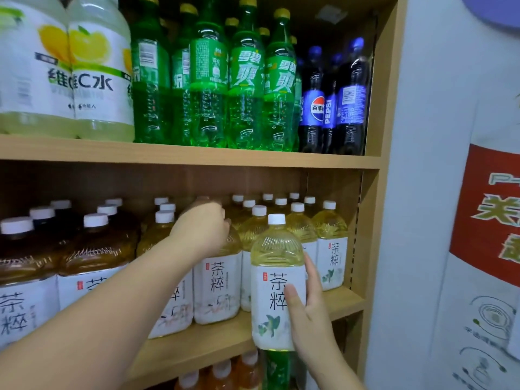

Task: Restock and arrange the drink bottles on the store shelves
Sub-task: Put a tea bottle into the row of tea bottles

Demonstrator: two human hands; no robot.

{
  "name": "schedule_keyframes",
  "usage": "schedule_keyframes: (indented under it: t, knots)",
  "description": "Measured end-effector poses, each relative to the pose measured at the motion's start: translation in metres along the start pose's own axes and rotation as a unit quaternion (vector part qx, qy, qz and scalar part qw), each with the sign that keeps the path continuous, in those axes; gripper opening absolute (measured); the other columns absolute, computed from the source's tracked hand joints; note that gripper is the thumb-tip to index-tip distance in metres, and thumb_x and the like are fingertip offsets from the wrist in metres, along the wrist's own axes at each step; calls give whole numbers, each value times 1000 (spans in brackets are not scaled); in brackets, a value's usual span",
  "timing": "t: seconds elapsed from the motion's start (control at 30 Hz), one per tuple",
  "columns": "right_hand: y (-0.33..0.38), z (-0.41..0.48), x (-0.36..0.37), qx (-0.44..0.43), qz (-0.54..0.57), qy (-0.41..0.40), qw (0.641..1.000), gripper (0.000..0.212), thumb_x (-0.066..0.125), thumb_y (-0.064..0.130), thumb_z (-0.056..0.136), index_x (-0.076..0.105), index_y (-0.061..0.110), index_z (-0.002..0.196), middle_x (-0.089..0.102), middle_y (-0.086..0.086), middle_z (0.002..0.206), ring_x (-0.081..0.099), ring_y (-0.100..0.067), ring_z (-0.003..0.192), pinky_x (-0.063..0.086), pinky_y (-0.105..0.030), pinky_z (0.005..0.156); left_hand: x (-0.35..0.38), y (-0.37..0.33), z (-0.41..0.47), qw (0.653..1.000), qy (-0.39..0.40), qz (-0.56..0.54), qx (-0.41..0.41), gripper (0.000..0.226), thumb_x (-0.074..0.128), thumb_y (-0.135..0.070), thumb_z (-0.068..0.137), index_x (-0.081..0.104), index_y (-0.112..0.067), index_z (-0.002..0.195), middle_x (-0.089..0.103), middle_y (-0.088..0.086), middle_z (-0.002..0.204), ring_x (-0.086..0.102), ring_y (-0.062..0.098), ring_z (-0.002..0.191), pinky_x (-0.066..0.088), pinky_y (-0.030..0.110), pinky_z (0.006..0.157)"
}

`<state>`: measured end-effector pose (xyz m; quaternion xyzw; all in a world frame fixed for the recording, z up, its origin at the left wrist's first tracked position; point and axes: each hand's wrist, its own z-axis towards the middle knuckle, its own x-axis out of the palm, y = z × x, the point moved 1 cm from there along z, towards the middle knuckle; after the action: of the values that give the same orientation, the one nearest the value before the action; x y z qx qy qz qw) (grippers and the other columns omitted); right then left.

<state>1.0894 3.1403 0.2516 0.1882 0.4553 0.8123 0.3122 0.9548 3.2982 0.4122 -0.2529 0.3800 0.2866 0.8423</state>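
Note:
My right hand (309,313) grips a yellow tea bottle (277,277) with a white cap and white label, held upright just in front of the middle shelf (213,337). My left hand (204,226) reaches in and holds the top of another yellow tea bottle (218,282) standing on that shelf; its cap is hidden under my fingers. More yellow tea bottles (330,246) stand in rows behind and to the right.
Dark tea bottles (92,263) fill the shelf's left side. The upper shelf holds lemon drink jugs (95,68), green soda bottles (244,80) and blue cola bottles (315,102). The cabinet's wooden side panel (377,220) stands at right, against a postered wall (489,215). Orange-capped bottles (222,372) sit below.

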Motion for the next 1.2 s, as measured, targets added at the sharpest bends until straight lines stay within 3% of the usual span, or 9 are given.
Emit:
schedule_keyframes:
  t: [0.2,0.33,0.47,0.53,0.63,0.8,0.93,1.1,1.2]
  knots:
    - [-2,5,-2,3,-30,17,999,76,65,73,77,20,80,139,46,29,151,54,3,132,50,-42,110,-4,1,-6,995,-12,-83,-49,40,70,-45,94,67,-8,109,50,-4,79,51,20,78,37,29,66]
    - [-1,4,-5,-3,-42,24,999,76,61,76,77,16,82,138,43,32,153,49,4,136,46,-39,114,-6,-2,-16,993,-29,-91,-66,47,73,-54,89,52,-16,73,54,-2,67,51,11,62,28,25,48]
    - [1,4,-7,-8,-47,24,999,73,58,78,77,14,85,134,39,49,144,45,14,133,44,-18,107,-12,-6,-34,994,-55,-90,-40,43,69,-50,94,52,-16,74,52,0,78,48,12,66,27,26,51]
    - [3,4,-6,-18,-55,29,998,77,58,85,75,12,84,136,33,48,149,41,13,138,41,-27,113,-15,-9,-47,994,-61,-87,-20,38,66,-49,96,57,-16,82,50,-1,89,48,12,72,29,24,55]
    - [3,2,-7,-16,-49,32,998,86,58,92,71,12,79,142,34,31,159,39,-1,145,37,-45,121,-24,-10,-66,992,-67,-102,-15,32,64,-48,97,62,-17,91,51,-2,96,51,12,79,35,28,64]
    - [0,-2,-4,-10,-34,28,999,79,62,76,79,14,80,141,37,31,157,45,-2,141,43,-47,117,-55,-6,-103,986,-103,-135,4,29,66,-47,94,60,-21,81,53,-4,88,51,9,79,35,28,63]
    - [3,-3,3,-25,-36,31,999,72,60,66,82,12,87,132,26,66,132,35,34,123,38,-15,99,-83,3,-125,986,-123,-115,9,34,64,-51,90,60,-20,75,53,-5,83,50,9,71,34,27,59]
    - [3,-6,21,-26,-34,67,997,69,59,63,87,12,87,131,29,66,130,34,35,122,34,-12,97,-101,31,-141,988,-138,-71,-22,31,64,-51,87,61,-23,74,54,-4,80,50,9,70,32,27,57]
    - [3,-6,35,-33,-44,83,995,68,58,62,89,13,85,135,33,57,140,36,25,132,36,-23,110,-99,45,-146,988,-140,-54,-33,30,67,-47,89,58,-24,71,53,-5,78,48,8,71,29,24,58]
